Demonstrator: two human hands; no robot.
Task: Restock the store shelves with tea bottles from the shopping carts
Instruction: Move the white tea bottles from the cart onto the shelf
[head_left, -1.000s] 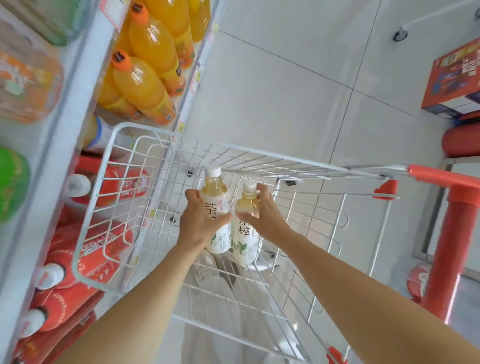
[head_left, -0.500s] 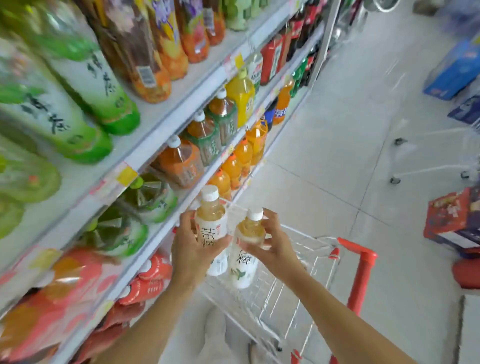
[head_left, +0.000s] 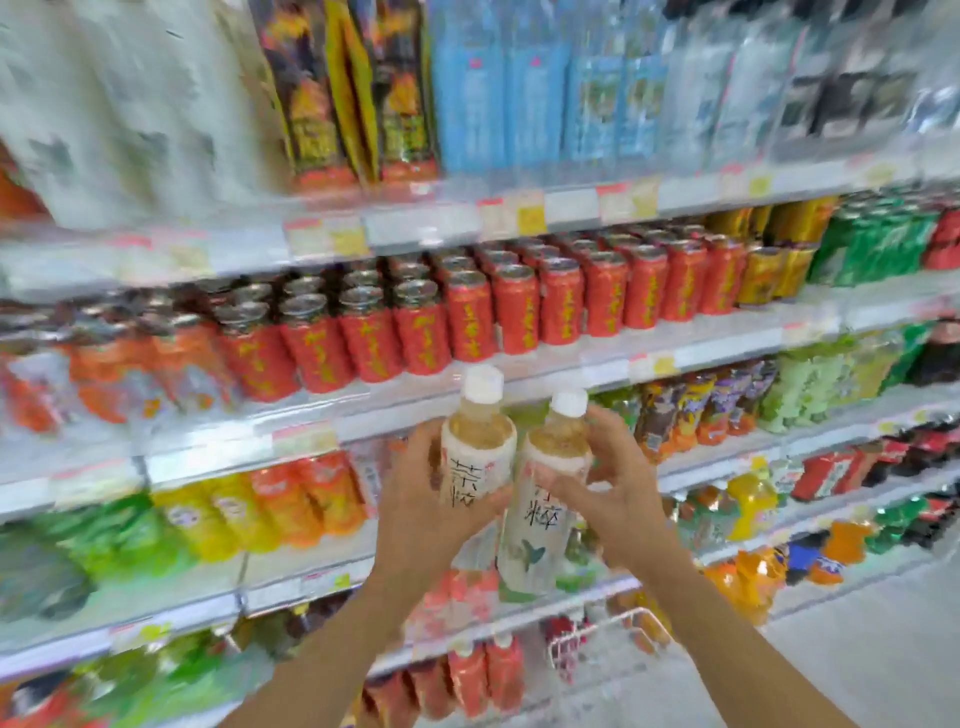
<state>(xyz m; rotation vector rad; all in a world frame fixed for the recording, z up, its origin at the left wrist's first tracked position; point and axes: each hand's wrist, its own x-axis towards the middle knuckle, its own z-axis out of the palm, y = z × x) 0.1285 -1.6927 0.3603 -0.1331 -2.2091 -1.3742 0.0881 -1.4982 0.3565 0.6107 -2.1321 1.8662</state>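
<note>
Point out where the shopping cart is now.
Head view, lower centre-right: only a corner of the white wire shopping cart shows, right of the bottom shelf's red bottles and just left of the right forearm.

— What can't be made out?
— The left bottle's (head_left: 475, 457) lower lettering, under the left hand's (head_left: 421, 512) thumb; the top of the right bottle's (head_left: 545, 519) lettering, under the right hand's (head_left: 618, 499) thumb.
— And beyond the fingers?
— Blur smears the shelf goods; the price tags (head_left: 530, 218) above the fingertips are unreadable; below the right fingers only a wire corner of the cart (head_left: 597, 631) shows; both forearms run off the lower edge.
</note>
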